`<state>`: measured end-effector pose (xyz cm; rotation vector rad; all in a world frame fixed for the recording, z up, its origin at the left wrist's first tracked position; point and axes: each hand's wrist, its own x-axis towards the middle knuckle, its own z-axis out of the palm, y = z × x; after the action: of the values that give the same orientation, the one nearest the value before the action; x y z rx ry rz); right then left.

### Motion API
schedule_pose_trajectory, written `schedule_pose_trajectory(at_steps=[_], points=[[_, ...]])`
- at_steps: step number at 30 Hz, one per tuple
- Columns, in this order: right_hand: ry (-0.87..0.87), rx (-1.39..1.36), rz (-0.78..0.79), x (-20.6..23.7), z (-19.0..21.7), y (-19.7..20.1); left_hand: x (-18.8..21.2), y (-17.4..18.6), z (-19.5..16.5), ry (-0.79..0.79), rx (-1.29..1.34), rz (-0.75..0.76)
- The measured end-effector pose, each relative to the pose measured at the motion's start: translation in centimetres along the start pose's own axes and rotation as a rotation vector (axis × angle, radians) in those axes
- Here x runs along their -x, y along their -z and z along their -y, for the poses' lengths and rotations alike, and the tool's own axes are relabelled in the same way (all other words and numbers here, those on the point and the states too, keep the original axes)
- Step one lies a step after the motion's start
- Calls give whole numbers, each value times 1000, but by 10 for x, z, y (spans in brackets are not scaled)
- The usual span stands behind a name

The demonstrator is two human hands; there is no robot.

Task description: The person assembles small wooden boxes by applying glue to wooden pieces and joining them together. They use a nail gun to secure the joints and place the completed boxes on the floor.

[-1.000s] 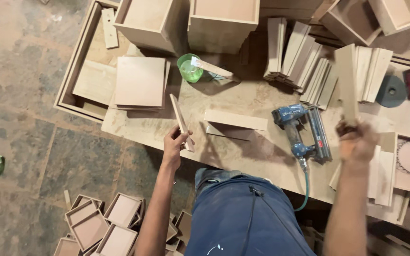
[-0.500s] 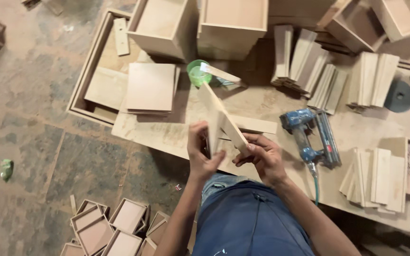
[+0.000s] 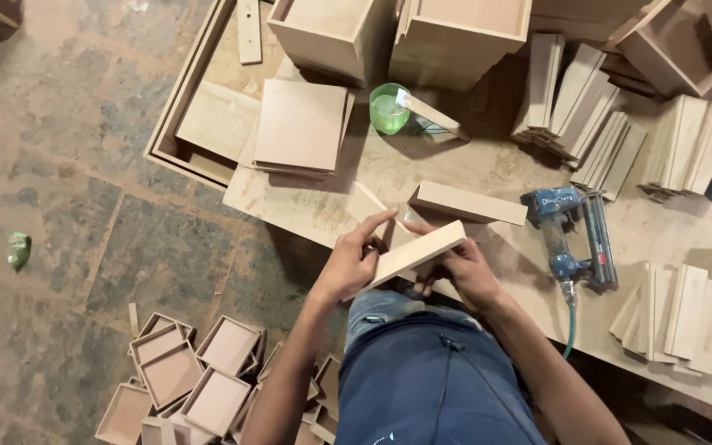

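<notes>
Item: pale rectangular fibreboard strip (image 3: pixel 418 251), above the workbench edge (image 3: pixel 290 206). Left hand (image 3: pixel 354 262) and right hand (image 3: pixel 463 268) closed on it. Likely light, stiff; grip by ends.

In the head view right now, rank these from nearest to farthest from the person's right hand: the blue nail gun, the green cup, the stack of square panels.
From the right hand:
1. Blue nail gun, on the board to its right.
2. Green cup, farther up the board.
3. Stack of square panels, up and to the left.

nail gun (image 3: pixel 568 235) right of hands | cup (image 3: pixel 389 109) behind | trays (image 3: pixel 195 371) on floor
</notes>
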<state>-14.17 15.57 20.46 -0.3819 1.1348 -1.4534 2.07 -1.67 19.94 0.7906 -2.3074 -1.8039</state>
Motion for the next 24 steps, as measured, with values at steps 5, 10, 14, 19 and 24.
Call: schedule_pose_trajectory(at_steps=[5,10,14,19,24], points=[[-140,-51,145,-8,-3,-8,-1,6,16,137,424,309],[-189,93,18,-13,-27,2,-1,-9,39,284,325,464],[-351,28,-71,-14,-37,6,-4,-30,71,81,-126,313],[-276,398,-246,-1,-23,14,-8,-37,107,-345,-359,133],[310,473,-468,73,-10,29,-24,-23,122,-128,-32,116]])
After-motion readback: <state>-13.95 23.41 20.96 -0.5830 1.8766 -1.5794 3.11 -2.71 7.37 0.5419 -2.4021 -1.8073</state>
